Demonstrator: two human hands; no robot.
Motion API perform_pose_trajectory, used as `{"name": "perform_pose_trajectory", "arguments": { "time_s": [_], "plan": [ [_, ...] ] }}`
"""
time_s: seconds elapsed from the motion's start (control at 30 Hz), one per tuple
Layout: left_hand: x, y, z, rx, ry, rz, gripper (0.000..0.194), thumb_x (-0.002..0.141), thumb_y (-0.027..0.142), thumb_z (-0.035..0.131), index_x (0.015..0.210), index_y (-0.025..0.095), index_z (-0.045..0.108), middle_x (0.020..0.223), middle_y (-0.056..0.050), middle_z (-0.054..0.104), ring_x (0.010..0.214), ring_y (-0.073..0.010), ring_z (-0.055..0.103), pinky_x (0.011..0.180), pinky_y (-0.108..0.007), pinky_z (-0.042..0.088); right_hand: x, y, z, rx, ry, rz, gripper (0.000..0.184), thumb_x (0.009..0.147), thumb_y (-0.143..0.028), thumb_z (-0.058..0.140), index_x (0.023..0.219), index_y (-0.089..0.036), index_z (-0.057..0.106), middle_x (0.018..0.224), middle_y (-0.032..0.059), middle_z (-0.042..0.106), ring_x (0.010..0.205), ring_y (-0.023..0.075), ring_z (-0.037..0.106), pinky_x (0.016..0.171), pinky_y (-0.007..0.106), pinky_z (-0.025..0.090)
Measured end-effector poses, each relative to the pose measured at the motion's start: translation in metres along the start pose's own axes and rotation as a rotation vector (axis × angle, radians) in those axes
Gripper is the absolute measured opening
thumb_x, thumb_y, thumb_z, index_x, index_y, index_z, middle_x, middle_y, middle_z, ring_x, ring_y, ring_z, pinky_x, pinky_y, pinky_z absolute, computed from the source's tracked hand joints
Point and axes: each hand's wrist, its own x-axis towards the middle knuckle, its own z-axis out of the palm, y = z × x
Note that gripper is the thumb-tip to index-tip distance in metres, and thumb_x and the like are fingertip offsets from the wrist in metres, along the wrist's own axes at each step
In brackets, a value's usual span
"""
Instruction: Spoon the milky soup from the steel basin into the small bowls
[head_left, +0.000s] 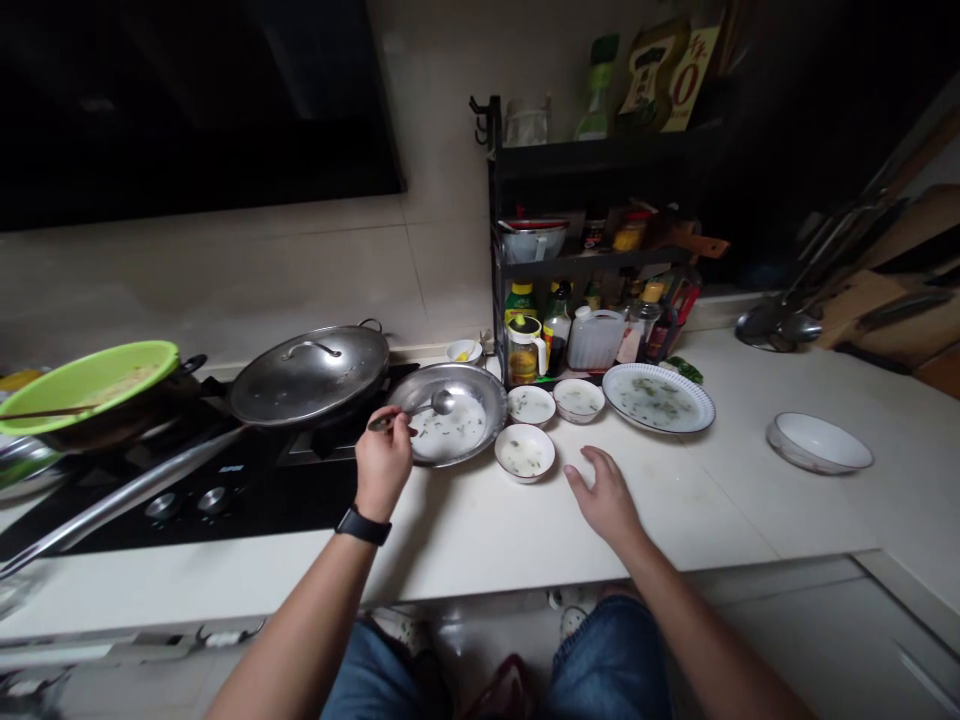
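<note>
My left hand (384, 458) is closed around the dark handle of a metal spoon (442, 402). The spoon's bowl is over a wide metal basin (491, 400) of whitish soup with dark green bits. Just right of the basin stand three small bowls of similar soup: a front bowl (525, 453), a back-left bowl (531, 404) and a back-right bowl (579, 399). My right hand (606, 494) hovers right of the front bowl, fingers apart, holding nothing. Behind it sits a large ribbed plate (701, 408) with soup and green bits.
A lidded wok (307, 375) stands on the black stove (247, 515), its long handle reaching front left. A green colander (142, 365) rests on a pot. Behind the bowls rises a black shelf rack (592, 260) of bottles. An empty white bowl (819, 442) sits at right.
</note>
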Motion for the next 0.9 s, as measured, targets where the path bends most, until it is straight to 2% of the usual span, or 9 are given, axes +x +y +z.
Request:
{"name": "perform_pose_trajectory", "arguments": {
  "time_s": [0.1, 0.23, 0.37, 0.57, 0.67, 0.77, 0.9],
  "plan": [
    [0.025, -0.018, 0.001, 0.149, 0.015, -0.012, 0.028, 0.097, 0.036, 0.050, 0.108, 0.016, 0.066, 0.084, -0.012, 0.076, 0.080, -0.0288, 0.076, 0.075, -0.036, 0.056, 0.000, 0.001, 0.001, -0.001, 0.006, 0.003, 0.053, 0.100, -0.061, 0.052, 0.125, -0.016, 0.062, 0.124, 0.0225, 0.069, 0.119, 0.0368, 0.065, 0.103, 0.059, 0.055],
    [0.037, -0.027, 0.007, 0.245, 0.000, -0.030, 0.027, 0.095, 0.033, 0.049, 0.107, 0.016, 0.066, 0.089, -0.016, 0.075, 0.090, -0.0338, 0.075, 0.084, -0.041, 0.055, -0.001, 0.001, 0.001, 0.002, 0.009, 0.009, 0.053, 0.100, -0.061, 0.051, 0.125, -0.015, 0.062, 0.124, 0.0224, 0.069, 0.119, 0.0366, 0.065, 0.103, 0.058, 0.055],
    [0.037, -0.023, 0.016, 0.100, -0.030, -0.109, 0.019, 0.091, 0.029, 0.054, 0.100, 0.017, 0.065, 0.089, -0.016, 0.075, 0.091, -0.0342, 0.075, 0.087, -0.042, 0.054, -0.001, 0.001, 0.001, -0.004, 0.001, 0.003, 0.052, 0.101, -0.059, 0.052, 0.125, -0.015, 0.062, 0.124, 0.0225, 0.068, 0.119, 0.0361, 0.065, 0.103, 0.057, 0.055],
    [0.037, -0.024, 0.036, -0.168, -0.085, -0.295, 0.011, 0.092, 0.027, 0.054, 0.097, 0.018, 0.059, 0.075, -0.008, 0.072, 0.062, -0.0243, 0.074, 0.058, -0.032, 0.055, -0.001, 0.002, 0.002, -0.005, 0.013, -0.007, 0.053, 0.101, -0.062, 0.050, 0.124, -0.015, 0.062, 0.124, 0.0219, 0.069, 0.119, 0.0363, 0.065, 0.103, 0.058, 0.055],
    [0.035, -0.025, 0.043, -0.328, -0.096, -0.399, 0.007, 0.093, 0.024, 0.052, 0.094, 0.017, 0.055, 0.073, -0.008, 0.072, 0.060, -0.0220, 0.074, 0.055, -0.031, 0.056, -0.001, 0.001, 0.002, -0.003, 0.012, -0.001, 0.052, 0.101, -0.061, 0.051, 0.125, -0.016, 0.061, 0.124, 0.0216, 0.069, 0.119, 0.0362, 0.065, 0.103, 0.058, 0.055],
    [0.031, -0.021, 0.043, -0.450, -0.097, -0.461, 0.006, 0.093, 0.023, 0.055, 0.091, 0.017, 0.054, 0.073, -0.008, 0.073, 0.060, -0.0209, 0.074, 0.059, -0.032, 0.059, -0.001, 0.000, 0.000, -0.002, 0.004, -0.001, 0.051, 0.101, -0.059, 0.052, 0.125, -0.016, 0.061, 0.124, 0.0219, 0.069, 0.119, 0.0362, 0.065, 0.103, 0.058, 0.055],
    [0.029, -0.011, 0.033, -0.544, -0.092, -0.480, 0.016, 0.090, 0.029, 0.066, 0.090, 0.017, 0.056, 0.072, -0.008, 0.073, 0.060, -0.0210, 0.074, 0.059, -0.032, 0.060, 0.000, 0.000, 0.000, -0.002, 0.002, -0.005, 0.050, 0.100, -0.059, 0.052, 0.125, -0.016, 0.061, 0.123, 0.0220, 0.069, 0.119, 0.0368, 0.065, 0.102, 0.059, 0.055]
  ]
}}
